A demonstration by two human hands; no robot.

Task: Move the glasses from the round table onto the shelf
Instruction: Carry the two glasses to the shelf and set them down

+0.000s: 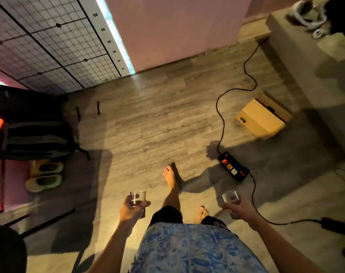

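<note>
I hold one clear drinking glass in each hand, low in the head view, above a wooden floor. My left hand (131,210) is wrapped around an upright tumbler (137,197). My right hand (239,208) grips a second clear glass (230,196), tilted slightly. Neither the round table nor the shelf is recognisable in this view. My bare feet show between the two hands, one stepping forward.
A black power strip (233,169) with its cable (221,119) lies on the floor ahead right, a cardboard box (261,117) beyond it. Black bags (28,123) and yellow slippers (44,175) sit at the left. A grey block (305,62) rises at the right.
</note>
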